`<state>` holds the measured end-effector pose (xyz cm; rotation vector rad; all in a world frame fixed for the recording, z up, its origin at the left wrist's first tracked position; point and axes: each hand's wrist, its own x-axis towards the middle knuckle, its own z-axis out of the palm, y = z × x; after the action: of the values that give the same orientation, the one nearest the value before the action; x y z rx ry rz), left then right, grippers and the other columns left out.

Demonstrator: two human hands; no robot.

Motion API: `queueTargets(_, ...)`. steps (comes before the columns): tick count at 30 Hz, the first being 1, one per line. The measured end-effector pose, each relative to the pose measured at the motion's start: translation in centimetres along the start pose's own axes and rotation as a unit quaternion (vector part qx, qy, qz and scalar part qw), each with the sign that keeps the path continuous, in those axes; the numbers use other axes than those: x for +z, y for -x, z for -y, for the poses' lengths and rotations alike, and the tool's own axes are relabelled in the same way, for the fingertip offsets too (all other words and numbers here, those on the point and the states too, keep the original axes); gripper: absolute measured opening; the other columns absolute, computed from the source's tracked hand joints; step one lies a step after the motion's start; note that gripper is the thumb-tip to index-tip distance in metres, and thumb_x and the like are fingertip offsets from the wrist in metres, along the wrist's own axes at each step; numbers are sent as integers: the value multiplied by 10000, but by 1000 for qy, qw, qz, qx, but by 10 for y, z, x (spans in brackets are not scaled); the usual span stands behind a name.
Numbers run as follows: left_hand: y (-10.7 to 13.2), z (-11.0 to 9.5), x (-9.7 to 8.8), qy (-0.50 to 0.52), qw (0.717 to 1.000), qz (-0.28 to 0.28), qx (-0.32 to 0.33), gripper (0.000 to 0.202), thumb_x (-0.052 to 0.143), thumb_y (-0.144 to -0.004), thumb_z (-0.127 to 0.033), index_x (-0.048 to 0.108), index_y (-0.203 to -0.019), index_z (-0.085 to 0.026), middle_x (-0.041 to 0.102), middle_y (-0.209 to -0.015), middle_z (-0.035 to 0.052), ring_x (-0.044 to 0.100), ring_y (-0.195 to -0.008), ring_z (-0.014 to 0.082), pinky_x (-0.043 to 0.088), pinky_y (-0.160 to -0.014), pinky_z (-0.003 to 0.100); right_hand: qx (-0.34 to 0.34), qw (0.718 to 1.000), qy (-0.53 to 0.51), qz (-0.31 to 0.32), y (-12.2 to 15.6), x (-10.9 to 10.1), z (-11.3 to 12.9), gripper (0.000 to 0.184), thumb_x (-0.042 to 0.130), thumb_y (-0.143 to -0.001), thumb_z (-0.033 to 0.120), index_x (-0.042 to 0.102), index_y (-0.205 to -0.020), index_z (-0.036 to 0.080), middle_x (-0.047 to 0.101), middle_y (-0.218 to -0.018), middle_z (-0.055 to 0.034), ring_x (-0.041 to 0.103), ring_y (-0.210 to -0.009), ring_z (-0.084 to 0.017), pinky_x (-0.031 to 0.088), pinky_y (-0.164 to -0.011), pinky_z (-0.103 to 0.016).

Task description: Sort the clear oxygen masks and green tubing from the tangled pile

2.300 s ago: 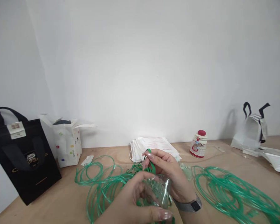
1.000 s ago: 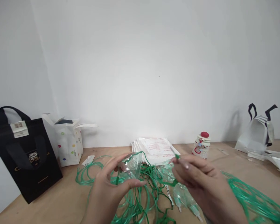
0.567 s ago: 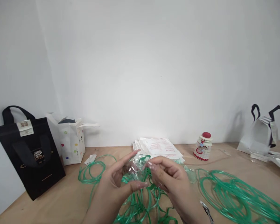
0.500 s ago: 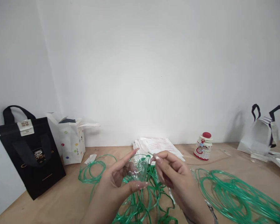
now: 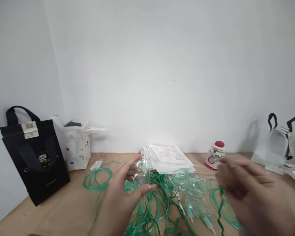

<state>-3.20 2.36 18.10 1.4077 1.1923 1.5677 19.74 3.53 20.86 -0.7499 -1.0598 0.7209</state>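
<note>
My left hand [image 5: 127,191] grips a clear plastic oxygen mask [image 5: 145,168] between thumb and fingers, above the table's middle. My right hand [image 5: 250,186] is off to the right and smeared by motion. Its fingers look pinched together, with a green elastic strap [image 5: 220,211] hanging below them. Between my hands lie tangled green straps and tubing [image 5: 159,206]. Several more clear masks [image 5: 190,183] with pale green connectors rest in a pile right of the tangle.
White printed packets [image 5: 170,157] are stacked by the wall. A coil of green tubing [image 5: 97,180] lies left. A black bag [image 5: 36,164] and a dotted white bag [image 5: 76,147] stand at left; a red-lidded jar [image 5: 215,154] and a white bag [image 5: 272,147] are at right.
My right hand has swung away to the right from the mask, drawing a green strap outward. The mask stays in my left hand. The pile of masks is now uncovered.
</note>
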Motion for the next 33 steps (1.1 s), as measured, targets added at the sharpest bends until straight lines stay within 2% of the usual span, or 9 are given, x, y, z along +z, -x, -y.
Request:
queueTargets(2,2,0,4,-32,999,-11,7,499,776,-556,-195,632,-1031,-247,660,-933,29,559,-968,257,449,-813,329,-31,993,77,86,16,24,-6,161,750,-619,385,700,-641,234,549,-479,5,410,-396,-89,317,-351,-212)
queueTargets(4,3,-1,7,-51,999,-2,-3,469,773,-541,-159,615,-975,-238,669,-889,21,568,-961,261,444,-800,330,-45,969,144,193,29,45,-15,63,708,-679,309,725,-680,248,665,-604,-38,568,-535,-158,439,-478,-256)
queueTargets(7,5,-3,8,-65,997,20,-35,442,756,-528,-116,567,-912,-225,671,-813,6,592,-900,253,446,-755,327,-56,944,193,263,39,64,-27,107,618,-756,287,722,-753,260,701,-673,-36,603,-573,-181,432,-473,-256)
queueTargets(11,5,-1,8,-30,998,49,-38,418,730,-540,-71,565,-893,-222,675,-827,4,603,-880,234,457,-759,325,-77,936,220,263,41,66,-33,118,580,-786,282,695,-783,257,689,-673,-21,575,-540,-161,391,-436,-238)
queueTargets(17,4,4,-1,178,963,198,-31,409,716,-640,-110,662,-1015,-266,661,-1120,16,555,-1097,219,440,-917,317,-97,940,203,258,39,61,-29,109,551,-816,250,659,-811,240,686,-735,-18,607,-627,-159,450,-522,-222)
queueTargets(20,1,0,-8,199,950,230,-66,333,680,-714,-137,683,-1026,-252,708,-1030,31,600,-1043,212,458,-899,300,-114,937,191,269,38,60,-27,118,526,-834,223,643,-822,224,670,-728,-15,606,-643,-148,460,-548,-216)
queueTargets(25,-6,0,-17,199,953,215,-77,299,696,-721,-145,697,-1001,-249,749,-839,12,677,-817,156,511,-772,226,-135,916,178,333,38,58,-21,155,487,-856,166,625,-882,232,655,-760,5,605,-693,-122,463,-604,-198)
queueTargets(28,-7,2,-18,210,953,201,-84,337,727,-683,-123,701,-990,-257,754,-783,2,685,-765,143,517,-745,209,-134,897,191,376,38,58,-20,169,482,-858,145,621,-883,237,649,-748,23,580,-654,-102,444,-586,-186)
queueTargets(33,-5,-1,-18,192,962,171,-94,300,737,-674,-137,716,-951,-248,759,-775,13,692,-778,157,527,-738,211,-149,898,190,367,41,61,-22,197,479,-860,123,617,-921,250,648,-769,39,582,-680,-90,435,-621,-177)
